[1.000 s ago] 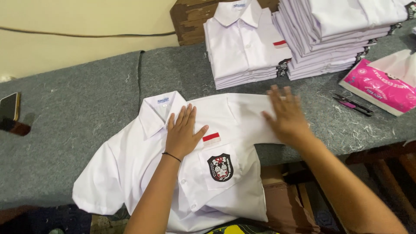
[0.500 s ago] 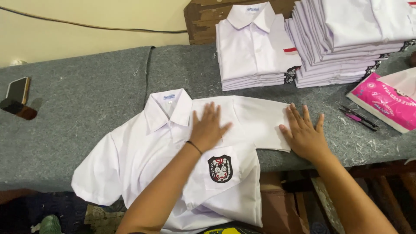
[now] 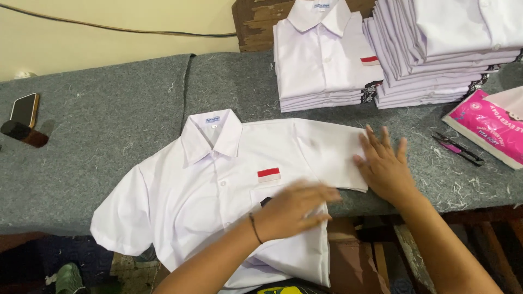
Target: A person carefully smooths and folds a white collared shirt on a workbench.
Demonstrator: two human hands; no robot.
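Our left hand (image 3: 294,209) is motion-blurred and covers the shirt's (image 3: 218,190) chest badge; only a dark sliver shows beside the fingers. The shirt's lower hem runs out of view at the bottom edge, over the table's (image 3: 109,136) front edge. Upper stack tops and the pink pack (image 3: 485,128) are cut off at the frame edges.

The shirt lies face up on the grey felt table, collar (image 3: 210,133) toward the far side, hem toward us. Its long axis runs collar to hem, slightly tilted to the left at the top. One sleeve (image 3: 117,218) spreads to the left and hangs partly off the front edge; the other sleeve (image 3: 332,152) spreads to the right, flat. A red-and-white patch (image 3: 268,174) sits on the chest.

Grip: our left hand is flat on the chest, fingers loosely spread, holding nothing. Our right hand (image 3: 387,166) is flat too, fingers splayed, pressing the right sleeve's end, holding nothing.

Around: two stacks of folded white shirts (image 3: 327,65) stand behind the shirt, near but apart. Scissors (image 3: 457,148) lie just right of our right hand, beside the pink pack. A phone (image 3: 24,109) sits at the far left, well apart. Nothing lies on the shirt but our hands.
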